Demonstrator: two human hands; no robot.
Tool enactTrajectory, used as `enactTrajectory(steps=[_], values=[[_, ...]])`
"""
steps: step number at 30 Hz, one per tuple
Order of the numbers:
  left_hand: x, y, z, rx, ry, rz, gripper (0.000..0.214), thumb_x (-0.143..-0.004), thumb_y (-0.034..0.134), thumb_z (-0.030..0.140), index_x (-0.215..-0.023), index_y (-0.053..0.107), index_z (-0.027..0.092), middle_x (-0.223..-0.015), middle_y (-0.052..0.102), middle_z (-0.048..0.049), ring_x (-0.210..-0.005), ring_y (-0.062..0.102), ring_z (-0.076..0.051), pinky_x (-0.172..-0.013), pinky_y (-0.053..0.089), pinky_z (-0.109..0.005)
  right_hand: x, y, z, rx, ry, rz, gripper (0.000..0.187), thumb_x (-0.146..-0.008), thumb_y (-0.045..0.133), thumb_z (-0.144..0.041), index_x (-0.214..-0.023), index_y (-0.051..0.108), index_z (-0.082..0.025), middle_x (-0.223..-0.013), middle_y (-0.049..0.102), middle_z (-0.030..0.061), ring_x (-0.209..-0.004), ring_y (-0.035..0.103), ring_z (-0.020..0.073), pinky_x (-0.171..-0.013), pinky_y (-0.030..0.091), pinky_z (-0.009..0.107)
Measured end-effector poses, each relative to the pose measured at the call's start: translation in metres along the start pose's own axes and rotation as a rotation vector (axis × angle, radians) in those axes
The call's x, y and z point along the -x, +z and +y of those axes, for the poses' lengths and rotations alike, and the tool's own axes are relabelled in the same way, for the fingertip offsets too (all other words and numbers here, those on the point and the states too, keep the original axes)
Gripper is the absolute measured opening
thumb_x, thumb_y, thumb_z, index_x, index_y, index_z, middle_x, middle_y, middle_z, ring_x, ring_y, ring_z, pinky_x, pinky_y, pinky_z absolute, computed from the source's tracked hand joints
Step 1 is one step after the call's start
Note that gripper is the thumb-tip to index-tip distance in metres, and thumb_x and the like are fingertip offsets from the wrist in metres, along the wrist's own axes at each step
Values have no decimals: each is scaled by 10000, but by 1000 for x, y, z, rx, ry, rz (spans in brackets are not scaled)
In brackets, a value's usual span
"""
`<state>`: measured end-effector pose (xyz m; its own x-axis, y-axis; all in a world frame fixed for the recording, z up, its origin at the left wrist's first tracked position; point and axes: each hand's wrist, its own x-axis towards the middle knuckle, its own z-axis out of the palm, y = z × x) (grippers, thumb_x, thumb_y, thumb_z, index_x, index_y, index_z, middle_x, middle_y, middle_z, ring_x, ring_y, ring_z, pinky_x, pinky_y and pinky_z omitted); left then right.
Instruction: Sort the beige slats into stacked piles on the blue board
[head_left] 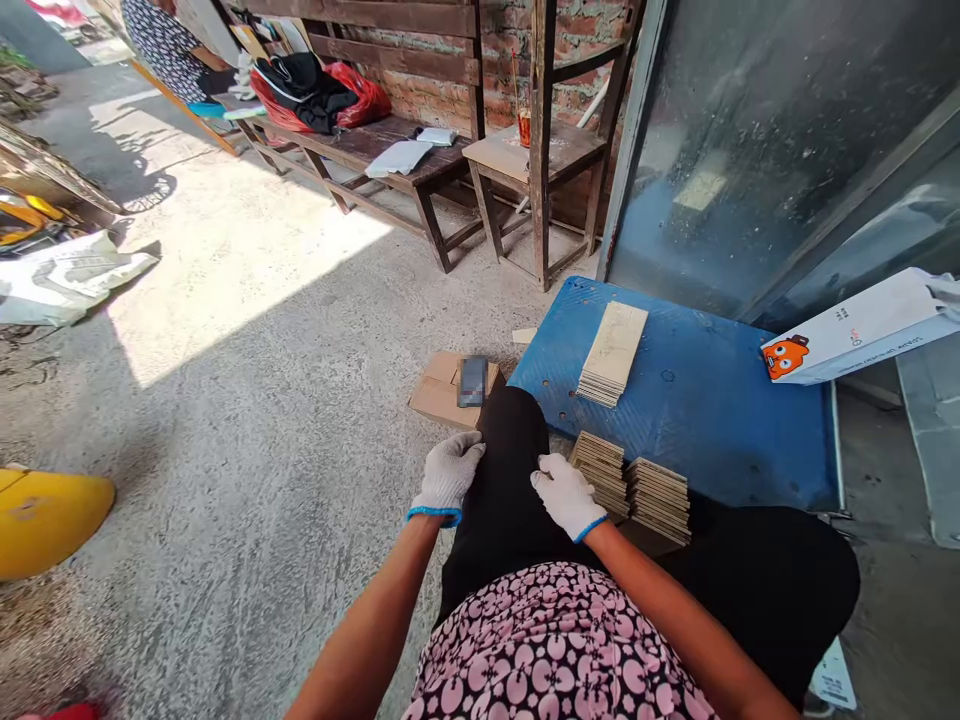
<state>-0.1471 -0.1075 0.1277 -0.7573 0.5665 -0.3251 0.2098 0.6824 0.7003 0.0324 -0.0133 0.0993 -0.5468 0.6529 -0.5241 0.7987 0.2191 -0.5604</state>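
My left hand (450, 472), in a white knit glove with a blue cuff, is closed at the outer side of my bent knee, its fingertips pinched against the black trousers (508, 480). On the other side of the same leg, my right hand (564, 495), gloved alike, is also closed with its curled fingers at the trouser cloth. Just right of it stand two stacks of thin brown boards, a nearer stack (658, 498) and another stack (600, 465). A pile of pale thin boards (615, 345) lies on the blue board (697, 420) in front.
Beyond my knee a phone (472, 381) rests on a cardboard box (439, 388). A white printed bag (862, 325) leans at right by the glass door (750, 150). A wooden chair (517, 155) and bench (375, 145) line the brick wall. A person (169, 45) sits far left.
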Motion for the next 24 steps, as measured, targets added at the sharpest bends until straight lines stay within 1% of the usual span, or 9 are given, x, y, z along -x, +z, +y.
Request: enactTrajectory(steps=[5,7,8,10,13,15,18,21,24], values=[[6,6,7,-119,38,42,253,-831,539,194,-964,753,173,-1020,773,-77,-1010,698,-242,-920,502,-327,-3,-2,5,-131,-46,7,194,-851,551,-351,-989,660,-269,-909,685,4,-868,613,191,-700,393,270],[9,7,4,-159,45,70,225,-808,540,187,-911,739,174,-951,766,-76,-962,694,-240,-883,498,-326,-5,-5,7,-264,-109,-42,100,-802,558,-318,-791,595,-226,-719,580,-27,-716,536,152,-639,359,247],[10,7,1,-151,44,87,200,-793,549,192,-877,730,176,-907,757,-69,-932,689,-235,-863,496,-324,-4,-7,9,-347,-161,-69,128,-775,557,-310,-695,525,-216,-648,502,-43,-660,480,134,-616,342,239],[8,9,-6,-43,37,103,140,-770,584,243,-808,703,179,-817,727,-47,-852,671,-212,-811,496,-309,2,-11,14,-501,-274,-113,230,-731,554,-312,-596,392,-221,-588,377,-62,-603,384,111,-585,314,231],[-10,14,-16,327,-18,57,249,-721,666,409,-789,679,170,-747,684,-20,-738,627,-163,-737,496,-284,19,-16,23,-614,-347,-129,223,-716,545,-327,-598,387,-226,-572,354,-67,-575,341,102,-557,294,230],[-30,21,-21,539,-99,27,391,-606,759,464,-836,689,155,-772,692,-26,-728,620,-151,-743,502,-293,28,-17,29,-636,-319,-122,198,-725,533,-336,-615,408,-230,-556,365,-67,-557,343,102,-540,292,233],[-63,36,-24,626,-179,-40,539,-459,856,410,-907,722,142,-858,735,-62,-828,661,-194,-821,520,-344,24,-18,33,-657,-258,-85,219,-697,540,-359,-594,390,-236,-547,377,-62,-556,365,105,-547,323,239],[-82,49,-30,573,-154,-125,520,-495,860,407,-930,753,144,-911,763,-83,-955,681,-258,-909,520,-399,-3,-23,32,-707,-133,-62,192,-688,530,-408,-637,475,-231,-574,459,-44,-571,433,122,-579,385,261],[-82,59,-38,519,-108,-97,451,-577,837,410,-942,773,153,-960,775,-88,-1031,681,-280,-979,505,-416,-36,-30,29,-673,-4,11,234,-705,534,-437,-771,569,-216,-659,568,-14,-633,515,156,-613,429,285]])
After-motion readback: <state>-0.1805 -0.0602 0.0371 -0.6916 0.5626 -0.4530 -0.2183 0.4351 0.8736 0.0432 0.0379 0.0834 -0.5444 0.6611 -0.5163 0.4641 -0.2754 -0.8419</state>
